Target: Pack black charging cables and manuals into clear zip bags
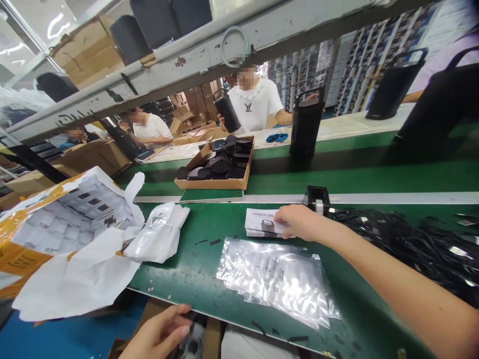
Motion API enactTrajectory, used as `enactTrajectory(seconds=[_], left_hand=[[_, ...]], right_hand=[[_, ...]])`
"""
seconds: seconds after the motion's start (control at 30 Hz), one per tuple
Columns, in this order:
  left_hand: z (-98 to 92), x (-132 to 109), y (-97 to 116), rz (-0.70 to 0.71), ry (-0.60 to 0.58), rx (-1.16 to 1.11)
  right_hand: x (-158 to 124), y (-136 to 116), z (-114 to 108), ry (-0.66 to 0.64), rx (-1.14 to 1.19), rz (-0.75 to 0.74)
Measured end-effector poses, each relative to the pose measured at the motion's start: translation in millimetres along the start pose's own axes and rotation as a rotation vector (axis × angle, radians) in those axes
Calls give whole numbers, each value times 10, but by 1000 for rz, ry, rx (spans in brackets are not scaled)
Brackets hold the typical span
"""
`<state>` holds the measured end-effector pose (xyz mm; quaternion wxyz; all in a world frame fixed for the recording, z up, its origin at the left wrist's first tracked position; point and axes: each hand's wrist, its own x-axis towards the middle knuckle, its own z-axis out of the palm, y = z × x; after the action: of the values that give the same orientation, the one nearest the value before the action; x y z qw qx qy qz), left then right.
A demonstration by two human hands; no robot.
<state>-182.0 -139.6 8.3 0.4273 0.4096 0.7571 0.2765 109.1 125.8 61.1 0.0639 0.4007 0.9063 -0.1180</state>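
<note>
My right hand (294, 221) reaches across the green bench, its fingers bent over the right end of a small stack of printed leaflets (258, 222). The top leaflet shows a picture of a speaker with a handle; whether I grip one sheet or several I cannot tell. My left hand (160, 331) is low at the bench's front edge, thumb and fingers apart, with nothing seen in it. Below it is an open cardboard box (213, 336) with a bagged dark item inside. Clear plastic bags (275, 281) lie flat in front of the leaflets.
Black cables (404, 249) are heaped at right, beside a black tape dispenser (318, 198). A carton of black parts (213, 167) and a black cylindrical speaker (307, 122) stand farther back. White packets (160, 232) and a torn sack (75, 224) lie left. Co-workers sit opposite.
</note>
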Motion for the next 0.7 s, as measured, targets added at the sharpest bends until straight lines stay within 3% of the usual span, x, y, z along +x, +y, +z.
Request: enactTrajectory(seconds=[0.13, 0.27, 0.5, 0.7], left_hand=[[293, 153, 674, 103, -207, -129], [636, 393, 1027, 202, -296, -305], [1269, 624, 1078, 218, -371, -394], [1454, 661, 993, 203, -398, -403]], right_hand=[[-11, 70, -66, -22, 46, -21], [-44, 51, -61, -38, 40, -24], [-81, -9, 60, -8, 46, 6], [-28, 69, 70, -75, 122, -9]])
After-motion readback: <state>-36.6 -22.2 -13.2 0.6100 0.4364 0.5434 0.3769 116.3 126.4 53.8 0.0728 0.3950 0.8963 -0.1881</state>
